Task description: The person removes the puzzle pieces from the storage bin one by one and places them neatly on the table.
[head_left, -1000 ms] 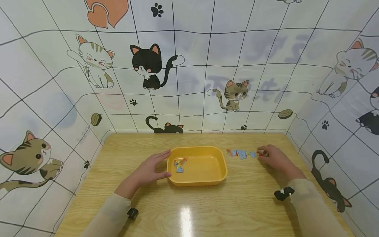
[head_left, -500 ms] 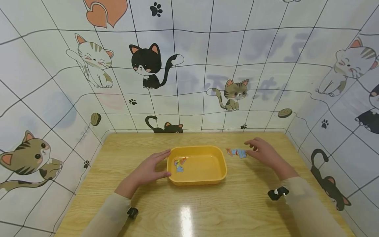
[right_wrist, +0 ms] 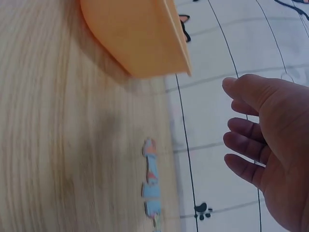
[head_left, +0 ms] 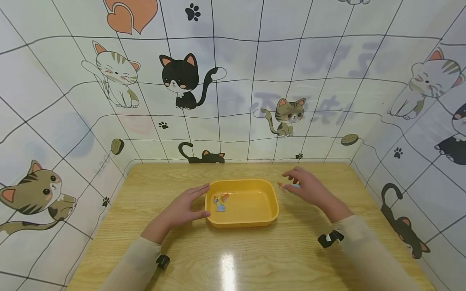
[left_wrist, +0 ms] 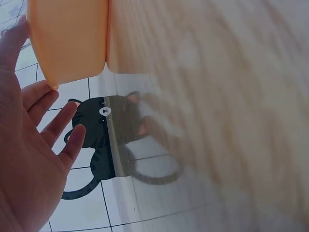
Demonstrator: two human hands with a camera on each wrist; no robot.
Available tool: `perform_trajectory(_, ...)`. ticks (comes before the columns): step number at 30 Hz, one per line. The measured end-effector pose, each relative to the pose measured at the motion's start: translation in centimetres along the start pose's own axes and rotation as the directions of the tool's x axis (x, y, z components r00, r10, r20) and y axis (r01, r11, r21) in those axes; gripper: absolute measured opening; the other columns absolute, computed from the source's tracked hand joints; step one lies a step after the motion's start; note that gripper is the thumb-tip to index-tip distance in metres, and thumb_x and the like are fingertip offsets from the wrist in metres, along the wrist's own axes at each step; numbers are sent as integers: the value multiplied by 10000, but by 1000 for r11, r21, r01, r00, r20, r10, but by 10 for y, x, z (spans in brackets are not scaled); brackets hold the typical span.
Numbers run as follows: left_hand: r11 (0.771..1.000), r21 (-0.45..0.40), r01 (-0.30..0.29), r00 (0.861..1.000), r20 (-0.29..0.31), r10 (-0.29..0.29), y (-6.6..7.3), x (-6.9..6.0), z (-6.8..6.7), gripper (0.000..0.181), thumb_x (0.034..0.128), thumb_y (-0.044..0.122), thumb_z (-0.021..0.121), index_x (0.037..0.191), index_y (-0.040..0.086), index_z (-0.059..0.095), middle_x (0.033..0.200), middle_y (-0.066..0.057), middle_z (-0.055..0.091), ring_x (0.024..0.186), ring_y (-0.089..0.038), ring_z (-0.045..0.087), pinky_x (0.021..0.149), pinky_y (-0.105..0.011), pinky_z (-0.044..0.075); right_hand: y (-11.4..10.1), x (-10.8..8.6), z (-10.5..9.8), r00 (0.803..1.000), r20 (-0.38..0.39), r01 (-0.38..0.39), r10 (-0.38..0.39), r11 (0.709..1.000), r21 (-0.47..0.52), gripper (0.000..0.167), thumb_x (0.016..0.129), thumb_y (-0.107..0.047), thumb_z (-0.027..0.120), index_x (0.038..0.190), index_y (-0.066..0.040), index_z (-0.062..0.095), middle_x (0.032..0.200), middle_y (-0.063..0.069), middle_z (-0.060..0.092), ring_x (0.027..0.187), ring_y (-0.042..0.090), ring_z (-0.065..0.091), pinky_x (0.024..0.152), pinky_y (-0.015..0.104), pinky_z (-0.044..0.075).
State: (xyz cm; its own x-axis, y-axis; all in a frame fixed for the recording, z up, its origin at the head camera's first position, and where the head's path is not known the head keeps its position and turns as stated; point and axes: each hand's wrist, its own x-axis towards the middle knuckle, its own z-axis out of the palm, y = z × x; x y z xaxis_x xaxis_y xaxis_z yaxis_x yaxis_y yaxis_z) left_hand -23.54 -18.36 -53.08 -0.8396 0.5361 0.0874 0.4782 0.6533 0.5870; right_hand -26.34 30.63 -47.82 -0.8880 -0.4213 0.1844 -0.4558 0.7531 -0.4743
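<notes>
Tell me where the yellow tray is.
In the head view, the yellow tray sits on the wooden table, with the left hand touching its left edge and the right hand beyond its right side.

"Can you read any writing?"

"None. The wall [head_left: 236,52] bears pale purple marks [head_left: 329,106] shaped like characters, but they are too faint and blurred to make out."

"Where exactly?"

"On its back face: some lie either side of the small striped cat [head_left: 290,114] (a printed one), others higher up, toward the right."

"And the wrist views?"

"Nothing legible there either."
</notes>
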Motion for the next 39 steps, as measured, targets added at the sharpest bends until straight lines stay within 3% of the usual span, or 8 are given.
perform_trajectory(8, 1000, 1, -4, 1000, 1, 4, 0, 0, 0, 946, 953, 486, 878, 1726, 188, 422, 1793, 97, 325, 1632, -335, 346, 1295, -644, 314, -34, 12, 22, 989, 21, 145, -144, 989, -25, 403, 1003, -181, 853, 1363, -51, 726, 1136, 59, 659, 1000, 292, 679, 788, 406, 587)
perform_trajectory(19, 1000, -2, -8, 1000, -2, 8, 1, 0, -1, 942, 956, 485, 876, 1720, 163, 430, 1793, 91, 328, 1632, -338, 346, 1295, -644, 314, -72, 31, 45, 978, 142, 160, -155, 987, -22, 417, 1035, -225, 813, 1408, -68, 711, 1278, 45, 672, 1112, 310, 723, 931, 462, 632)
perform_trajectory(29, 1000, 0, -13, 1000, -8, 13, 1, 1, -1, 934, 954, 467, 882, 1718, 166, 435, 1789, 66, 347, 1632, -349, 345, 1298, -651, 299, -97, 53, 67, 945, 236, 245, -227, 968, -49, 432, 1042, -214, 798, 1432, -57, 701, 1324, 87, 683, 1122, 285, 691, 972, 458, 600)
perform_trajectory(39, 1000, 9, -13, 1000, -8, 13, 2, 2, -1, 924, 957, 470, 877, 1716, 175, 440, 1785, 55, 360, 1627, -354, 355, 1292, -652, 315, -106, 70, 92, 915, 319, 264, -245, 965, -15, 441, 1058, -215, 776, 1466, -75, 685, 1410, 108, 693, 1118, 261, 727, 981, 434, 610)
